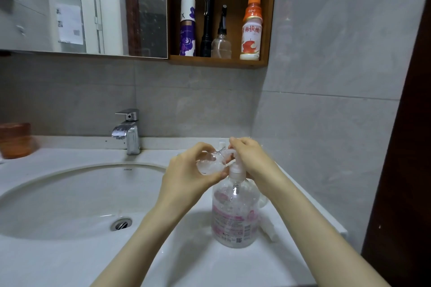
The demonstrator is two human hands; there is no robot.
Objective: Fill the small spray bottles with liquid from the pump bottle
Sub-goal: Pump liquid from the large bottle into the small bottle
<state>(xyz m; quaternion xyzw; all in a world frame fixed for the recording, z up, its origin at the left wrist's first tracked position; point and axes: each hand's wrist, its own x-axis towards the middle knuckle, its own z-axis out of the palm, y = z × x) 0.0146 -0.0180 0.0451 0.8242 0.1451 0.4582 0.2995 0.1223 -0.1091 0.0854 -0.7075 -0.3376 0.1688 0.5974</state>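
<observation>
A large clear pump bottle (234, 214) with a pink label stands on the white counter right of the basin. My right hand (250, 158) rests curled over its white pump head. My left hand (189, 170) grips a small clear round bottle (211, 163), tilted with its open neck at the pump's nozzle. Some clear liquid shows inside the small bottle. A second small spray bottle (221, 42) with a black sprayer stands on the wall shelf. A white object (268, 228), possibly a sprayer cap, lies on the counter behind the pump bottle.
The sink basin (77, 193) with a chrome tap (128, 133) fills the left. An orange cup (15, 140) sits at the far left. The wooden shelf (217, 62) also holds a purple can, a black torch and an orange-capped drink bottle. A tiled wall is close on the right.
</observation>
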